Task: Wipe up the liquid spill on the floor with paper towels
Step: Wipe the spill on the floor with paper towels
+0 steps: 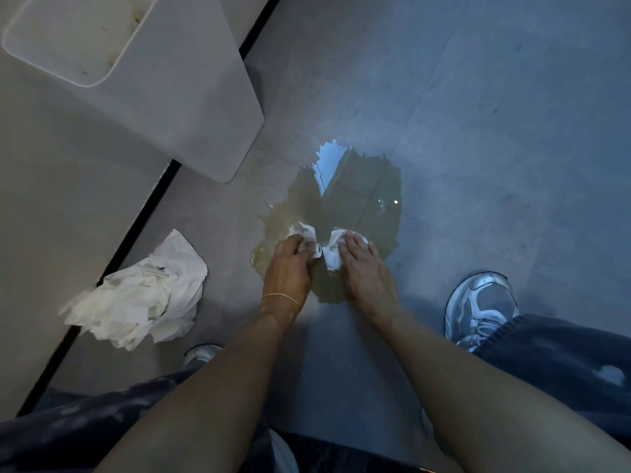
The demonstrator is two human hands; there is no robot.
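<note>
You were crouched low, knees in dark faded jeans (560, 367) at either side, your right shoe (481, 302) planted on dry floor (495, 131) just clear of the wet edge, probably to keep the sole out of it. To your left, near a black strip (136, 227) at the foot of the wall, lay a heap of crumpled towels (143, 295), soft and creased, apart from the puddle.

Your left hand (290, 264), a thin gold bracelet (281, 297) on its wrist, had its fingers curled around a wad of paper towel (304, 235), bunching it. Your right hand (365, 268) lay flat with straight fingers pressing down on the other white wad, close beside the left one. Whether the two wads were one sheet, I could not tell. Both sat at the near rim of the spill (358, 206), which suits working from the edge inward.

The spill was a thin, glossy, yellowish sheet with ragged borders, mirroring a window; most of it looked unwiped. The floor was matt grey tile. Beyond stood a smooth white bin (153, 80) with rounded corners, just beside the puddle's far left.
</note>
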